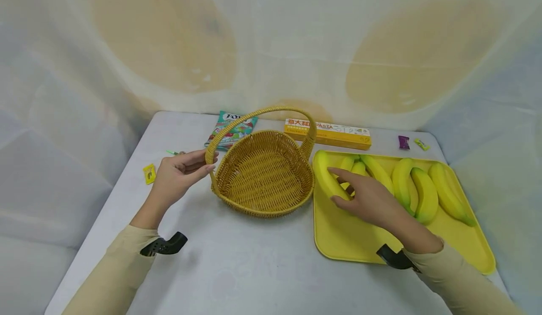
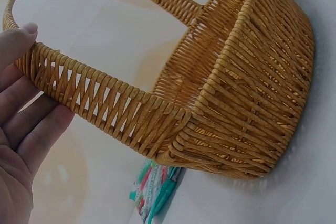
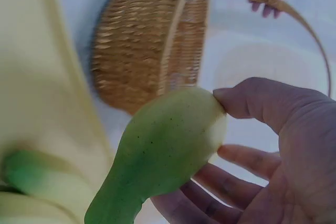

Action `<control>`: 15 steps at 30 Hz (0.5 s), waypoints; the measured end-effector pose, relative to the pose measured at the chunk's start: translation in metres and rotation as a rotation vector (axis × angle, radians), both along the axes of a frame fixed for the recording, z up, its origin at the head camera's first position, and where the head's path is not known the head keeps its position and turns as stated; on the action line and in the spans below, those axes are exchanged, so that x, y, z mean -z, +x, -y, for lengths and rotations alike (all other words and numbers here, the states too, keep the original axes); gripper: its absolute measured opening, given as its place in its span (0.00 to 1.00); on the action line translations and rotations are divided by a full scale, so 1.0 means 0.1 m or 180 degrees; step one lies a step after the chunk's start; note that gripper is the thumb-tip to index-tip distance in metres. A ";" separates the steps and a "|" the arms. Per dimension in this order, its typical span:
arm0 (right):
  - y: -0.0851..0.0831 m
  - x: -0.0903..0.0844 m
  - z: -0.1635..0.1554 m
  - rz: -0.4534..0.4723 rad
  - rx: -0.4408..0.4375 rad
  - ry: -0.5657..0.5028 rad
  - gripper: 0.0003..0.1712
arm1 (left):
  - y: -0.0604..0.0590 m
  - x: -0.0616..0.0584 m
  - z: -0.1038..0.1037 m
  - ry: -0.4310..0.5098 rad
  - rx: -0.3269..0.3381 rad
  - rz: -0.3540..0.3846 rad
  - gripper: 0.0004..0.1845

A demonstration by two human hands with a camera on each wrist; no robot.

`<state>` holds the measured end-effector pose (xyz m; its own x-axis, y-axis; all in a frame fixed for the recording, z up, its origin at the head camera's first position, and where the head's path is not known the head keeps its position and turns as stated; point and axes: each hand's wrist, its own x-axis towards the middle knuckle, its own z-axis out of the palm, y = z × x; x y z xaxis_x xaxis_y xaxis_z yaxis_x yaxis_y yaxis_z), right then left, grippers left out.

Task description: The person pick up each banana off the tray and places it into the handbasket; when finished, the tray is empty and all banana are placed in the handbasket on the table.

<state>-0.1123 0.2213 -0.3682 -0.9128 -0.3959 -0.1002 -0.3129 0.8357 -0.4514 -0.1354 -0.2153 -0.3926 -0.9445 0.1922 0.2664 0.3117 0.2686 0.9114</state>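
Observation:
My left hand (image 1: 179, 174) grips the left side of the handle of a woven wicker basket (image 1: 262, 178), thumb and fingers around the wrapped cane. The basket's bowl shows bare weave inside. In my right hand (image 1: 368, 195) a banana (image 1: 328, 176) is pinched between thumb and fingers, over the left edge of a yellow tray (image 1: 351, 240) and just right of the basket rim. The right wrist view shows the banana's greenish end (image 3: 163, 145) close up. Several more bananas (image 1: 425, 195) lie along the back of the tray.
Behind the basket lie a teal candy bag (image 1: 230, 129) and a yellow pasta box (image 1: 328, 134). A yellow wrapped sweet (image 1: 149, 174) sits at the left; a purple sweet (image 1: 404, 142) and a yellow-green one (image 1: 422, 144) lie back right. Pale fabric walls surround the table.

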 end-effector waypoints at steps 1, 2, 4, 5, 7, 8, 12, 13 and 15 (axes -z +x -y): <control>0.00 -0.03 0.02 0.0004 -0.0048 -0.0032 0.37 | 0.00 0.00 0.00 0.0005 0.0002 0.0005 0.20; 0.00 -0.05 0.05 0.0005 -0.0099 -0.0057 0.37 | 0.00 0.00 0.00 0.0002 -0.0001 0.0012 0.20; -0.03 -0.09 0.13 -0.0004 -0.0188 -0.0083 0.37 | 0.01 -0.01 0.00 -0.0007 -0.0004 0.0022 0.20; -0.04 -0.10 0.18 0.0012 -0.0218 -0.0095 0.37 | 0.01 -0.02 0.00 -0.0008 -0.0007 0.0031 0.20; -0.10 -0.13 0.29 0.0039 -0.0273 -0.0131 0.38 | 0.01 -0.03 0.00 -0.0017 -0.0017 0.0039 0.20; -0.14 -0.13 0.36 0.0040 -0.0313 -0.0155 0.38 | 0.01 -0.03 0.00 -0.0033 -0.0019 0.0034 0.20; -0.35 -0.09 0.64 0.0023 -0.0515 -0.0206 0.39 | 0.01 -0.03 0.00 -0.0075 -0.0022 0.0045 0.19; -0.42 -0.07 0.70 0.0013 -0.0569 -0.0199 0.39 | 0.00 -0.02 0.00 -0.0079 -0.0013 0.0049 0.19; -0.55 -0.01 0.84 0.0052 -0.0642 -0.0170 0.39 | 0.00 -0.02 0.00 -0.0083 -0.0008 0.0071 0.18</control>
<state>-0.1668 0.1374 -0.3676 -0.8129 -0.5757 -0.0883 -0.4638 0.7316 -0.4997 -0.1354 -0.2152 -0.3908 -0.9506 0.1964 0.2403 0.2907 0.2930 0.9108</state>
